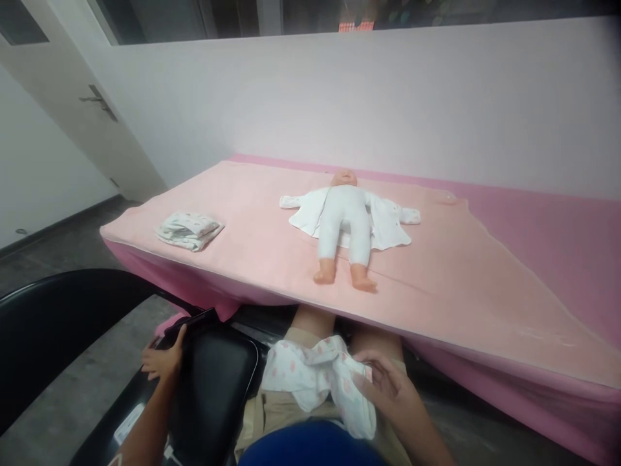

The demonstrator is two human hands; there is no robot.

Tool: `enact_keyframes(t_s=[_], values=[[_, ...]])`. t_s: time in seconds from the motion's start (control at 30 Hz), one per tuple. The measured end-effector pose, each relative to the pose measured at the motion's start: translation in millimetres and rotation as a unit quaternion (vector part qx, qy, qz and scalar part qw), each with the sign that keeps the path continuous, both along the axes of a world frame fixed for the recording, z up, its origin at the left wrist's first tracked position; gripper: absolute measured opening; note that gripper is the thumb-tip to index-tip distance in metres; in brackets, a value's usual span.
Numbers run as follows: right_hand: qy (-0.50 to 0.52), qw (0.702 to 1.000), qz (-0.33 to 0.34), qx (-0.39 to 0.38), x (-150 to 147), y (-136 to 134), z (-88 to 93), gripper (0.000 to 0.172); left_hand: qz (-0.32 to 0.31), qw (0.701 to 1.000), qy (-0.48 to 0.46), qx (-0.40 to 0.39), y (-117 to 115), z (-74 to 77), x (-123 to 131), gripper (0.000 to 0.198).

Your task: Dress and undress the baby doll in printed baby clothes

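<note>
A baby doll (pixel 343 228) in white leggings lies on its back on the pink-covered table (pixel 252 213), on top of an opened white garment (pixel 383 223). A crumpled white patterned baby garment (pixel 315 375) rests on my lap below the table edge. My right hand (pixel 388 388) holds its right part, fingers curled round the cloth. My left hand (pixel 162 359) reaches left past a black chair seat (pixel 213 388) and grips a dark flat object (pixel 191 321) whose kind I cannot make out.
A folded patterned cloth (pixel 188 230) lies near the table's left front corner. A large black chair back (pixel 58 323) stands at the left. A pale wall runs behind the table, with a door (pixel 72 97) at the far left.
</note>
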State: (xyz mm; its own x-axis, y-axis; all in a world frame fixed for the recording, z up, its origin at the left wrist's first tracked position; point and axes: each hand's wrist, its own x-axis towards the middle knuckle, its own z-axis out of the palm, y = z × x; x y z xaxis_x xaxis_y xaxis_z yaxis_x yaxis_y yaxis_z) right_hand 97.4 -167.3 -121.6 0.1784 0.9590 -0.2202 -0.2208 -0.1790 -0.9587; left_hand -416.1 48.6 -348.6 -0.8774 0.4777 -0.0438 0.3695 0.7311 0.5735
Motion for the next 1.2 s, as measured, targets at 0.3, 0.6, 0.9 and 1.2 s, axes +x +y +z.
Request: enact_keyframes(t_s=[0.3, 0.6, 0.9, 1.2], values=[[-0.019, 1.000, -0.015, -0.018, -4.9, 3.3, 7.0, 0.046, -0.007, 0.999, -0.037, -0.023, 8.5, -3.0, -1.7, 0.102], [-0.004, 1.000, -0.020, -0.019, -1.5, -3.4, 5.4, 0.046, 0.021, 0.999, -0.033, 0.011, -14.0, 6.2, 17.4, 0.075], [0.055, 0.998, -0.016, -0.006, -1.0, -9.9, 6.9, 0.043, -0.568, 0.774, -0.098, 0.264, -115.0, 115.8, 227.7, 0.032], [0.054, 0.996, 0.015, 0.073, 15.0, -9.6, 36.9, 0.033, -0.804, 0.456, -0.232, 0.303, -133.7, 242.3, 350.3, 0.091]])
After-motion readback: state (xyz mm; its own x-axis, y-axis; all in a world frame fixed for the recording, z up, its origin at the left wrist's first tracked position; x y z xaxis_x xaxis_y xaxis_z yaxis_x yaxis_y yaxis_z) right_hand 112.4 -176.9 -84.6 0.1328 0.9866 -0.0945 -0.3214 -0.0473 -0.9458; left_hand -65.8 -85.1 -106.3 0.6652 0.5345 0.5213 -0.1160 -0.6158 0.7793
